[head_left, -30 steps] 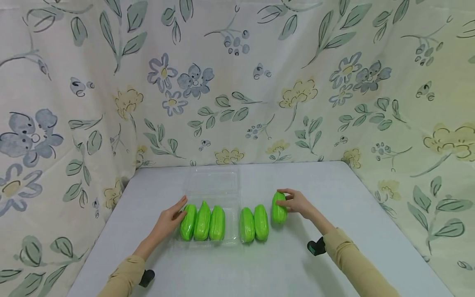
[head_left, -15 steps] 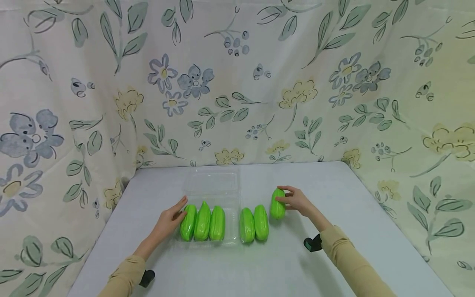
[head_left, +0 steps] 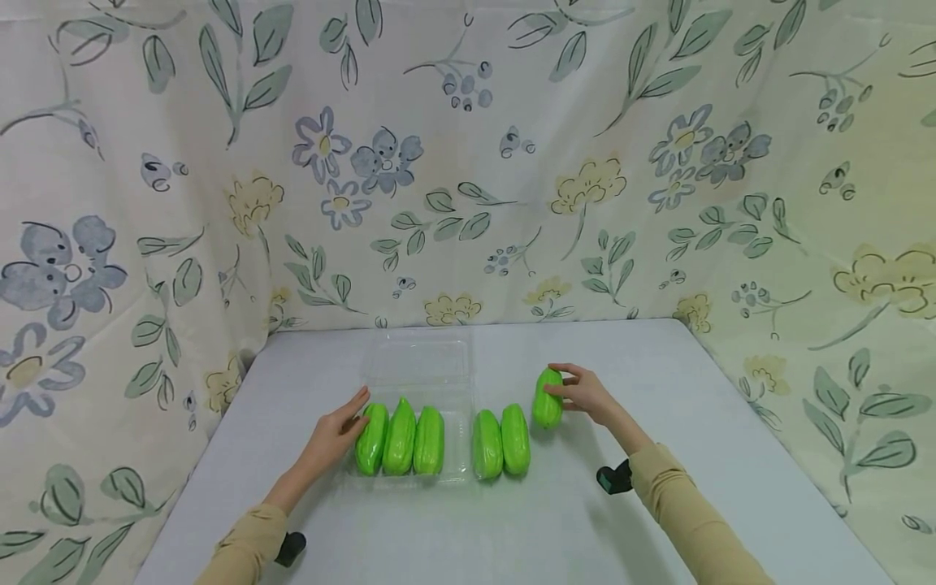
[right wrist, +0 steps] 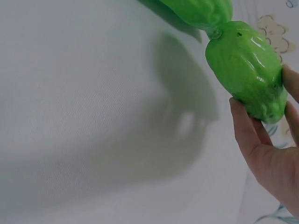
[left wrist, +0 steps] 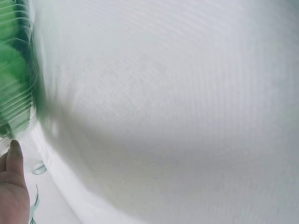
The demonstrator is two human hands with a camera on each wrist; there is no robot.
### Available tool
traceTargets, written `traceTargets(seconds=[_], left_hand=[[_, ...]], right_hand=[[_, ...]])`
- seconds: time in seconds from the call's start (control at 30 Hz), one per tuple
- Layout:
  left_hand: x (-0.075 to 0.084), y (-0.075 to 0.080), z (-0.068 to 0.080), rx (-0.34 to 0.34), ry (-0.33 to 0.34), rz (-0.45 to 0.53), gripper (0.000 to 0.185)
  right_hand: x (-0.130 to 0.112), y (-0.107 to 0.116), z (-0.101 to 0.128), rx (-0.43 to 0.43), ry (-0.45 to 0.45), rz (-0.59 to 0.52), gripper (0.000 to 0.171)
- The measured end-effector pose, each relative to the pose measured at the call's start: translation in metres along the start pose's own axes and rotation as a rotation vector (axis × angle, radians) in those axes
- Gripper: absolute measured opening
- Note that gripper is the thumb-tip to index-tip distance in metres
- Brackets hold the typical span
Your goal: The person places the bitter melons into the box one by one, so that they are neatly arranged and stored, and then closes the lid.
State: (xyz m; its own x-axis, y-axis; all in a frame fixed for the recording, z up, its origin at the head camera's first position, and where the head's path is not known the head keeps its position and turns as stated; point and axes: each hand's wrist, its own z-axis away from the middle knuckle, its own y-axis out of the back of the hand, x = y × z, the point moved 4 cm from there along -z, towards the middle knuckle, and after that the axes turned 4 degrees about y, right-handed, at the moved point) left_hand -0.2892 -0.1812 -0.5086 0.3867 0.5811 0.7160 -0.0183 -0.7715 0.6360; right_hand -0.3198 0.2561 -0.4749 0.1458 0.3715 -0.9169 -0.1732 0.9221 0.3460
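right hand [head_left: 585, 396] grips the far-right green gourd [head_left: 547, 398]; thumb on its near side, fingers over the far end, so the grip is closed round it; the gourd sits off the counter [head_left: 658, 487] or barely touching, can't tell which from the head view; right wrist view shows the same gourd [right wrist: 247, 70] in the hand [right wrist: 268, 154], fingers [right wrist: 245, 128] curled under its blunt end, shadow on the counter below it; a second gourd's tip [right wrist: 201, 11] shows just beyond it in that view.

left hand [head_left: 338, 431] lies flat with straight fingers against the left side of the clear plastic tray [head_left: 420, 366], fingertips touching the leftmost gourd in the tray [head_left: 371, 439]; grip open, nothing held; left wrist view is blurred, shows a thumb [left wrist: 14, 158], the ribbed tray wall [left wrist: 21, 93] with green behind it.

tray holds three gourds side by side at its near end: leftmost, middle [head_left: 399, 436], right [head_left: 429, 440]; far half of the tray bare; two more gourds [head_left: 487, 444] and [head_left: 515, 439] lie on the counter just right of the tray, touching each other; the held gourd is just right of those and slightly further back.

floral cloth [head_left: 468, 162] hangs behind and at both sides of the counter; tan sleeves [head_left: 695, 512] on both arms.
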Motion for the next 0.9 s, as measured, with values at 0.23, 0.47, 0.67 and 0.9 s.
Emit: traceTargets(seconds=[0.23, 0.47, 0.67, 0.9], left_hand=[[0.001, 0.000, -0.001, 0.001, -0.003, -0.001, 0.047], [0.001, 0.000, -0.001, -0.002, 0.006, -0.008, 0.047], [-0.001, -0.001, -0.001, 0.008, 0.001, -0.008, 0.047], [0.000, -0.001, -0.001, 0.005, -0.001, -0.006, 0.048]], right_hand=[[0.000, -0.004, -0.002, 0.010, 0.004, -0.031, 0.059], [-0.006, -0.010, 0.000, 0.002, 0.037, -0.060, 0.060], [-0.012, -0.016, 0.003, 0.002, 0.044, -0.101, 0.060], [-0.017, -0.026, 0.004, -0.002, 0.043, -0.143, 0.059]])
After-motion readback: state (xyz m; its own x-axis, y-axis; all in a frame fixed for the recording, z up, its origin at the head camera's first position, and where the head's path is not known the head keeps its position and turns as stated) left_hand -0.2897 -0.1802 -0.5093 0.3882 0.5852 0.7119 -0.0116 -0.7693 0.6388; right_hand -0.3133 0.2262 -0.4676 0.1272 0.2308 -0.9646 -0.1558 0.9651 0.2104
